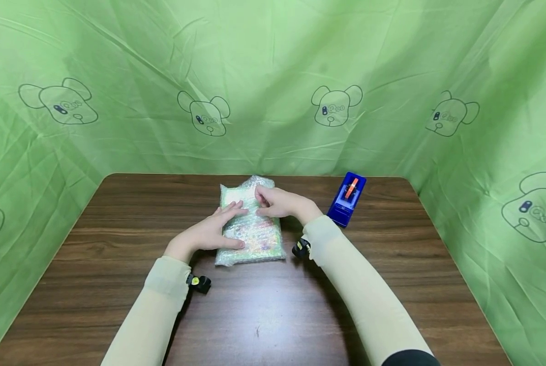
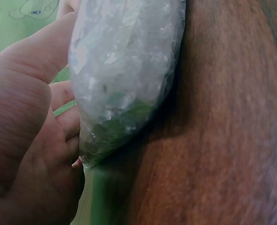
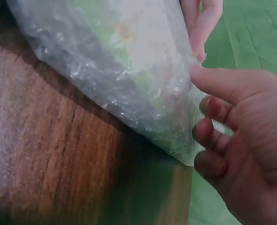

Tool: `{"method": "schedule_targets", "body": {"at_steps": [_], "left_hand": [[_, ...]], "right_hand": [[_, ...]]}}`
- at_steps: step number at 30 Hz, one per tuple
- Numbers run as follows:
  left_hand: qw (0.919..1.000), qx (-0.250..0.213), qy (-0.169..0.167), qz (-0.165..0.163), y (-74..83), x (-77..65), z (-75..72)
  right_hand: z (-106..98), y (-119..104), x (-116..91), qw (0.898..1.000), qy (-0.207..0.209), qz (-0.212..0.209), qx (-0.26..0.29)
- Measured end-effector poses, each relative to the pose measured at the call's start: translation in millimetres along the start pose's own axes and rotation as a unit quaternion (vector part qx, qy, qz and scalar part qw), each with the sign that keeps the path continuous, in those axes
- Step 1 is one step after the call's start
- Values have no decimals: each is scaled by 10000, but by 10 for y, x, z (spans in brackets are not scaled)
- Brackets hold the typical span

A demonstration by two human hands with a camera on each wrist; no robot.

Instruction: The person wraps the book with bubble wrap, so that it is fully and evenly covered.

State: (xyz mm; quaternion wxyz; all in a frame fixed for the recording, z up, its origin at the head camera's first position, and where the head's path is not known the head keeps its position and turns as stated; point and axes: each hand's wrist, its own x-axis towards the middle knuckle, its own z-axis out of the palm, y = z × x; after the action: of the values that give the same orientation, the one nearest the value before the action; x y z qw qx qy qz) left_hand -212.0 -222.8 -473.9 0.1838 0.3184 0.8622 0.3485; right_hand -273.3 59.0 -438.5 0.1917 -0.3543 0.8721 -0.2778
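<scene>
A flat package (image 1: 254, 234) in bubble wrap, with pale green and multicoloured printing beneath, lies on the wooden table. Across its left side rests my left hand (image 1: 211, 229), fingers spread over the top and thumb apart nearer the front. My right hand (image 1: 279, 203) is at the package's upper right, its fingers bent and thumb touching the wrap. In the right wrist view, the curled fingertips (image 3: 211, 164) sit right at the wrap's edge; I cannot tell whether they pinch it. The left wrist view has the package's bulging wrapped end (image 2: 124, 84) beside the left thumb (image 2: 30, 61).
A blue tape dispenser-like case (image 1: 346, 201) with an orange strip lies at the back right, beyond the right wrist. The dark wood table (image 1: 131, 223) ends at a green curtain (image 1: 264, 61) printed with bear-head outlines. Small black cameras (image 1: 302, 248) hang at both wrists.
</scene>
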Motion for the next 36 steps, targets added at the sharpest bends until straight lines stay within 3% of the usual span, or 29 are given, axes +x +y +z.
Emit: {"method": "schedule_targets", "body": {"at_steps": [7,12,16,23,30,36], "left_hand": [[9999,-92,-8,-100,4,-9,6],[9999,-27,-17,-95,3,-18,5],[9999,-27,-23,-97,3,-18,0],[10000,-57,14,-30,6,-17,4],[10000,-12,30,-37,13,-19,3],[10000,-17,10,-69,14,-11,9]], "right_hand": [[-13,8,-18,9932,369,877,-670],[45,131,-39,9896,633,1249,-329],[74,198,-69,9896,858,1142,148],[94,241,-108,9894,1019,966,382],[109,236,-133,9905,1125,744,274],[109,230,-154,9934,972,597,97]]}}
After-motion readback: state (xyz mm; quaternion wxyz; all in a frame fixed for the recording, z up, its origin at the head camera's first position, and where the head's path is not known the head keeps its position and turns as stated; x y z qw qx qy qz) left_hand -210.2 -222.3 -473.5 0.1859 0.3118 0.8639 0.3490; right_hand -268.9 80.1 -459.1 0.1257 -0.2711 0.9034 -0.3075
